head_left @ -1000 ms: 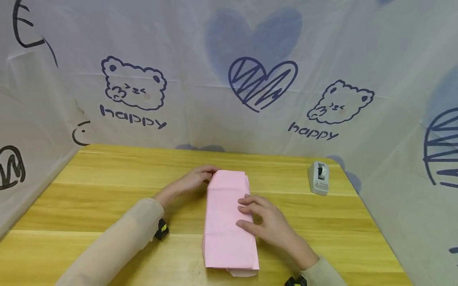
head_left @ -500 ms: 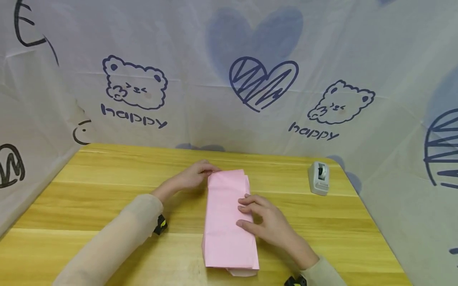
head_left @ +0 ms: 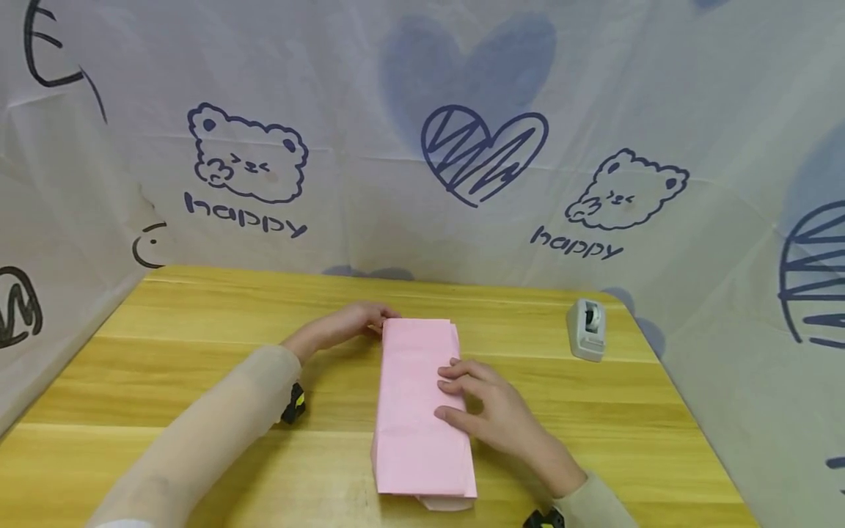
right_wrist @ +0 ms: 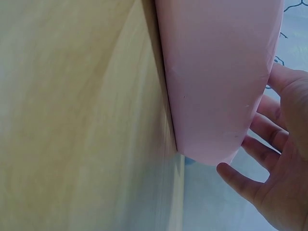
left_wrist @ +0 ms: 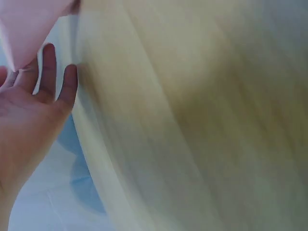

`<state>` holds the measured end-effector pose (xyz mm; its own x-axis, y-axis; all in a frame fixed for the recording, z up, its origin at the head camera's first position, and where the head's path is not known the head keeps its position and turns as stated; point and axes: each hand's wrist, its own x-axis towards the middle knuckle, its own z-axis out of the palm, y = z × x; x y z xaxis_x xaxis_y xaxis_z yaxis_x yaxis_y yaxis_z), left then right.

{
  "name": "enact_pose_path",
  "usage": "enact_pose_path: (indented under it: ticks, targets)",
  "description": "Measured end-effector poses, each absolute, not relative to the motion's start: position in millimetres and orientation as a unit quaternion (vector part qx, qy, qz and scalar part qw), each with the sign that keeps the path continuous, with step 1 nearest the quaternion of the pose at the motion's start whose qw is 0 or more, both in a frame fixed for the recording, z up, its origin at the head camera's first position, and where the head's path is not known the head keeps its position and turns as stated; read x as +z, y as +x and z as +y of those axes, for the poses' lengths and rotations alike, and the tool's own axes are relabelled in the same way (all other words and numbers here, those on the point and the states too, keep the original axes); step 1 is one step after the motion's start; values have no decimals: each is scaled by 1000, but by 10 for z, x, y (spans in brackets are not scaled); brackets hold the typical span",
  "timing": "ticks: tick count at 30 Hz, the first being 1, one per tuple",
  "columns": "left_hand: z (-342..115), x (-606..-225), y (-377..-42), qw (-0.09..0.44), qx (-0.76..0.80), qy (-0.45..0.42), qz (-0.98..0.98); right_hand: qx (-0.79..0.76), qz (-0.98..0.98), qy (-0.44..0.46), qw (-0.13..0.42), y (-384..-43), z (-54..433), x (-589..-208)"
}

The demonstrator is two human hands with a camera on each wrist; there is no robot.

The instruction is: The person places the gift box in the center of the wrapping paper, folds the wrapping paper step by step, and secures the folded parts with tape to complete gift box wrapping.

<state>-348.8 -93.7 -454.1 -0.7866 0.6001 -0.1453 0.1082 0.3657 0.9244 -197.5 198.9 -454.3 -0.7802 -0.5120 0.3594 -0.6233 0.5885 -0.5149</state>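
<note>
A long, box-shaped parcel in pink paper [head_left: 422,411] lies lengthwise on the wooden table in the head view. At its far left corner is my left hand [head_left: 359,319], its fingertips partly hidden behind the paper. The left wrist view shows that hand [left_wrist: 33,110] with several fingers extended beside a pointed pink paper flap [left_wrist: 24,33]; contact by the thumb is unclear. My right hand [head_left: 495,407] rests on the parcel's right edge, fingers spread and relaxed. In the right wrist view its fingertips [right_wrist: 262,151] touch the parcel's smooth side [right_wrist: 216,86].
A grey tape dispenser [head_left: 587,330] with a roll stands at the table's back right. Behind the wooden table [head_left: 231,315] hangs a pale cloth [head_left: 370,213] printed with bears and hearts. A loose paper edge [head_left: 447,504] sticks out under the parcel's near end.
The paper at the far left corner rose and shifted, and the far edge now lies straighter. My left hand lifted slightly, then lowered behind that corner. The right hand stayed in place.
</note>
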Motion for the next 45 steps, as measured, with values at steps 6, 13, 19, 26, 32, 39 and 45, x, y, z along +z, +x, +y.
enact_pose_path:
  ticks: [6, 13, 19, 26, 32, 39, 45]
  targets:
    - [-958, -4574, -3480, 208, 389, 296, 847, 322, -887, 318, 90, -1970, 1987, -4546]
    - [-1028, -4580, -3485, 186, 400, 286, 851, 322, -887, 317, 89, -1982, 1979, -4546]
    - [-1070, -4605, -3502, 177, 412, 283, 848, 324, -890, 310, 79, -1978, 1960, -4526]
    - [-1039, -4548, -3407, 140, 431, 247, 857, 321, -895, 301, 74, -1974, 1947, -4521]
    - [-1094, -4421, -3251, 106, 448, 200, 865, 317, -894, 305, 85, -1965, 1955, -4523]
    - [-1069, -4371, -3007, 129, 429, 207, 870, 316, -892, 310, 89, -1979, 1956, -4522]
    - [-1005, -4466, -2902, 159, 432, 213, 862, 319, -895, 304, 74, -1969, 1950, -4525]
